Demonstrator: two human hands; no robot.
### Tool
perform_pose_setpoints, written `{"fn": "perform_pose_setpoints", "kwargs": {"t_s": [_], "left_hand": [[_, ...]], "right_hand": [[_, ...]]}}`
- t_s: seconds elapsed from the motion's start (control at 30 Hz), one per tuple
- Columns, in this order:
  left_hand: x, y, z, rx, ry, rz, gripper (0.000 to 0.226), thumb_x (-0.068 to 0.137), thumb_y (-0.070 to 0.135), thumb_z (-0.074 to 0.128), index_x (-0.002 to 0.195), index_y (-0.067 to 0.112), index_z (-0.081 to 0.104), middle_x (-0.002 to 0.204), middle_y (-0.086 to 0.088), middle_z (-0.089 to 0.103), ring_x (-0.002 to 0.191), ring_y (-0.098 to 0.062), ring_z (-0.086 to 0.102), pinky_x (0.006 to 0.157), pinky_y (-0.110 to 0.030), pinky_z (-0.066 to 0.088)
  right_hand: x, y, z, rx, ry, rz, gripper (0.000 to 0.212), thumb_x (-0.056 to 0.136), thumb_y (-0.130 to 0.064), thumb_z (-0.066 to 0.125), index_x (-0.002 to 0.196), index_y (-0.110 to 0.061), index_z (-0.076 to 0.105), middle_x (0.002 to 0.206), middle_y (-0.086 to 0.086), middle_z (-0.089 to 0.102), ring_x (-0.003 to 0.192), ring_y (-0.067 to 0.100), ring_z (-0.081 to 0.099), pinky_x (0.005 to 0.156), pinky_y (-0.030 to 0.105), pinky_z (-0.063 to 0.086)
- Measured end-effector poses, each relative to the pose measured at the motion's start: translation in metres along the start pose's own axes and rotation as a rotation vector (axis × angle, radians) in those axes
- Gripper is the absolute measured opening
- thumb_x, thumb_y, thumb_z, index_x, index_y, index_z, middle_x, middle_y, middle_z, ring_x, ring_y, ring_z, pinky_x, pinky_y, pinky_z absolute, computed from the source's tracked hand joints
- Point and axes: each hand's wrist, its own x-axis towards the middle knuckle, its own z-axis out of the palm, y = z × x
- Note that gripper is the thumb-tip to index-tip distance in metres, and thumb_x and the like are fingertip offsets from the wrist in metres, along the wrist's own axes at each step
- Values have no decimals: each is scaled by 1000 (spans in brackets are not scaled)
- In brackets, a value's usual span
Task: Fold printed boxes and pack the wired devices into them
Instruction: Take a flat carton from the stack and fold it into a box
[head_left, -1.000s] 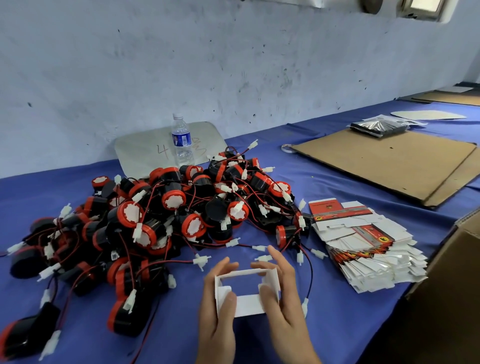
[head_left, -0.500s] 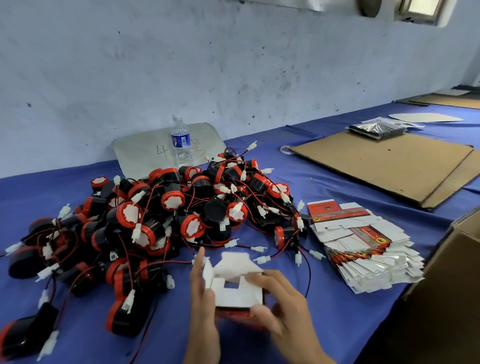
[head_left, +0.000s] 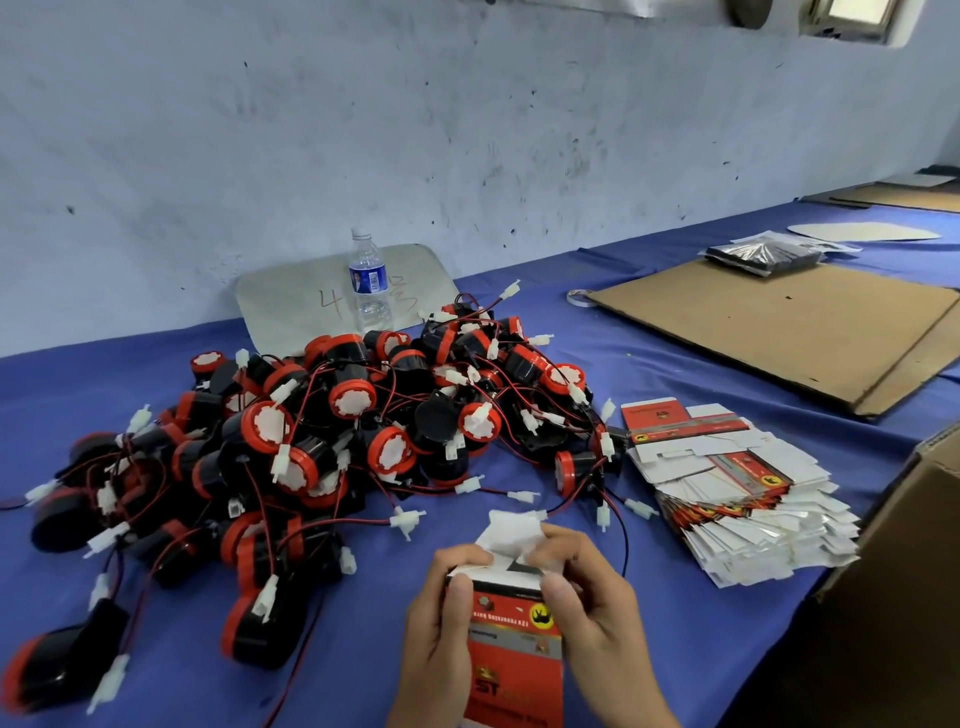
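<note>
A red printed box (head_left: 514, 654) stands between both hands near the table's front edge, its white end flaps (head_left: 511, 535) sticking up at the far end. My left hand (head_left: 439, 629) grips the box's left side with the thumb on the top edge. My right hand (head_left: 597, 608) holds the right side and its fingers curl over the white flaps. A big heap of black and red wired devices (head_left: 322, 447) with white plugs lies to the left and behind. A fanned stack of flat printed boxes (head_left: 727, 488) lies to the right.
A water bottle (head_left: 369, 283) stands behind the heap against a grey panel (head_left: 291, 301). Flat brown cardboard (head_left: 789, 327) lies at the back right with a black packet (head_left: 761, 257) beyond it. A brown carton (head_left: 904, 571) stands at the right edge. Blue cloth (head_left: 519, 358) covers the table.
The box has been turned so its red printed face is up and pulled closer to me. Both hands shifted from its open white inside to its sides, with the right fingers over the end flaps.
</note>
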Motion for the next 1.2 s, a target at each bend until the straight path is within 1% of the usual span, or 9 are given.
{"fn": "perform_pose_setpoints", "kwargs": {"t_s": [0.1, 0.27, 0.37, 0.47, 0.6, 0.77, 0.97, 1.07, 1.2], "left_hand": [[0, 3, 0, -78, 9, -1, 40, 79, 59, 54, 97, 24, 61, 99, -17, 70, 79, -43, 68, 67, -57, 56], [1, -1, -3, -104, -3, 45, 25, 77, 48, 58, 97, 35, 53, 118, -9, 68, 91, -40, 67, 71, -48, 58], [-2, -5, -4, 14, -30, 124, 35, 79, 56, 58, 108, 37, 51, 120, -4, 67, 88, -35, 68, 73, -54, 53], [-5, -8, -2, 246, -27, 237, 44, 82, 71, 50, 117, 44, 49, 117, 3, 69, 93, -16, 70, 75, -28, 54], [-7, -8, 0, 289, -39, 240, 47, 86, 67, 46, 126, 42, 48, 118, 10, 68, 102, -9, 67, 78, -15, 49], [-5, -4, -2, 271, -45, 211, 41, 85, 62, 48, 124, 49, 48, 119, 13, 67, 101, -8, 68, 78, -19, 52], [-5, -4, -4, 265, -22, 243, 39, 85, 51, 49, 124, 49, 50, 119, 13, 67, 102, -10, 67, 80, -18, 51], [-6, -3, -2, 245, -7, 254, 41, 87, 58, 50, 126, 47, 50, 120, 12, 66, 102, -10, 67, 79, -18, 52], [-7, -1, 0, 256, 37, 351, 51, 91, 63, 47, 132, 31, 50, 123, 6, 64, 103, -15, 67, 79, -22, 53]], "right_hand": [[0, -4, 1, 39, -52, -43, 34, 81, -56, 65, 109, -37, 64, 110, 1, 69, 96, 24, 68, 75, 43, 58], [5, -18, -1, -54, -100, 57, 48, 75, -70, 60, 75, -23, 72, 101, -8, 68, 96, 19, 65, 70, 41, 54], [17, -20, -18, 68, -268, 360, 23, 83, -30, 74, 81, -9, 67, 115, -6, 67, 101, 20, 66, 74, 43, 54], [28, -26, -35, 119, -443, 566, 31, 83, -8, 74, 110, -12, 59, 121, 2, 65, 91, 23, 65, 72, 37, 51], [37, -35, -39, 43, -575, 539, 32, 79, -11, 72, 109, -16, 64, 103, 2, 67, 81, 14, 65, 60, 21, 50], [42, -36, -33, -184, -620, 405, 32, 85, -7, 67, 112, -23, 62, 101, 5, 64, 95, 23, 64, 82, 37, 53], [45, -42, -29, -182, -637, 369, 32, 86, -1, 66, 112, -20, 63, 89, -3, 65, 81, 16, 59, 70, 29, 50], [45, -41, -29, -302, -633, 294, 31, 88, -5, 65, 113, -23, 63, 96, 1, 63, 87, 21, 60, 77, 33, 51], [45, -38, -31, -40, -619, 379, 24, 90, -16, 63, 113, -20, 66, 105, 14, 62, 91, 19, 58, 77, 31, 48]]}}
